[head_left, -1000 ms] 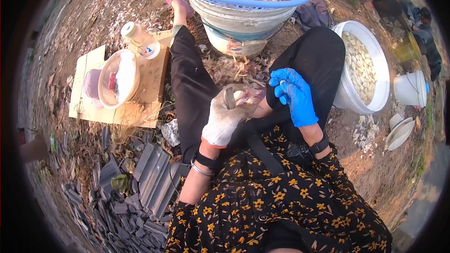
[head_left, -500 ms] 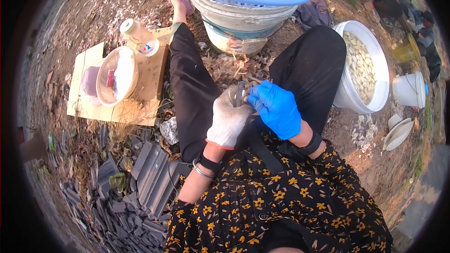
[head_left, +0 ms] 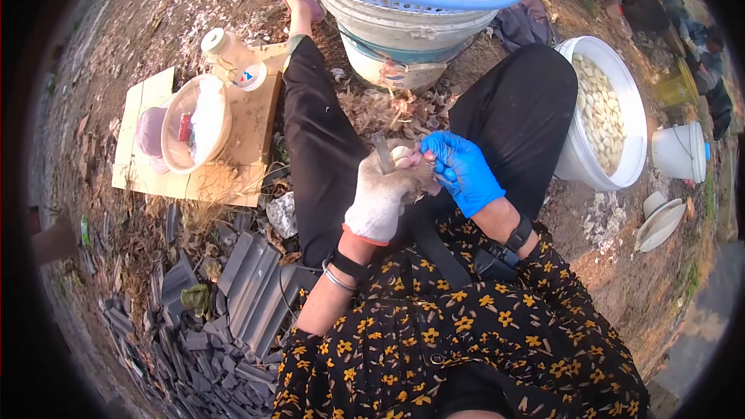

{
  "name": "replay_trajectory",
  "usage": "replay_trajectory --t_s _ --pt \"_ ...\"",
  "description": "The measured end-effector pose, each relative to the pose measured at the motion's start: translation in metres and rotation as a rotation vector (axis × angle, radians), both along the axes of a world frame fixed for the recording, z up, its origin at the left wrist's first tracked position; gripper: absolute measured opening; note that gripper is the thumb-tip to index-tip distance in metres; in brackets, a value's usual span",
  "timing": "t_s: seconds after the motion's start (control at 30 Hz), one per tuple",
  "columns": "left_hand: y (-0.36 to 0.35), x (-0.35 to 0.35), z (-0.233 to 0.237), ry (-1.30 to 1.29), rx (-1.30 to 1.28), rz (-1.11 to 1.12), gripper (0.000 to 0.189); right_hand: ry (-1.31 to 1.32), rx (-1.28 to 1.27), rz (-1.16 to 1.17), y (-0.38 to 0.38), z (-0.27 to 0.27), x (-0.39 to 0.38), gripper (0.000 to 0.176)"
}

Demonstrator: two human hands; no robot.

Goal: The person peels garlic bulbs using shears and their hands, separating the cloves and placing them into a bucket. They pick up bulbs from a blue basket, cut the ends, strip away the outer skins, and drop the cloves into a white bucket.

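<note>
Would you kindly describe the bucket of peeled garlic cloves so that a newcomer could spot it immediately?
Find the black trousers and follow the right leg to its bent knee. Just outside that knee stands an open white bucket. Pale peeled garlic cloves show inside it, setting it apart from the smaller white pail farther right.

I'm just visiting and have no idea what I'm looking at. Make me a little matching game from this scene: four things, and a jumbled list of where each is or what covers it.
Things
1. Left hand
2. Right hand
3. Blue basket
4. Pile of pale cloves

Places or coverings
A. In a blue glove
B. Inside a white bucket
C. In an off-white glove
D. Atop a tall bucket

Pairs: 1-C, 2-A, 3-D, 4-B.
</note>
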State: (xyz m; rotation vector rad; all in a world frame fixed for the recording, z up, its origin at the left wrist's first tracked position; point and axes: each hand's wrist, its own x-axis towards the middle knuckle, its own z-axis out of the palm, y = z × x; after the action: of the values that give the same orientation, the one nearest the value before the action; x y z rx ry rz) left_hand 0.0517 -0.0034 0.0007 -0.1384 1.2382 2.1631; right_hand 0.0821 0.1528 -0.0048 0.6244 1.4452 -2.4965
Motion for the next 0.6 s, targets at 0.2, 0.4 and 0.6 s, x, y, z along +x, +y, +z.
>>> replay_trajectory --t_s 0.2,0.4,0.6 --pt "0.006 -0.003 -0.008 -0.032 -0.081 0.120 0.030 0.047 -0.174 0.043 0.007 -0.009 0.010 0.012" --pt "0.002 -0.006 -0.005 -0.084 -0.217 0.190 0.025 0.060 -0.165 -0.030 0.002 0.006 0.004 0.012" --pt "0.004 -0.022 0.015 0.232 -0.472 0.228 0.029 0.049 -0.149 -0.005 0.006 -0.007 0.001 0.012"
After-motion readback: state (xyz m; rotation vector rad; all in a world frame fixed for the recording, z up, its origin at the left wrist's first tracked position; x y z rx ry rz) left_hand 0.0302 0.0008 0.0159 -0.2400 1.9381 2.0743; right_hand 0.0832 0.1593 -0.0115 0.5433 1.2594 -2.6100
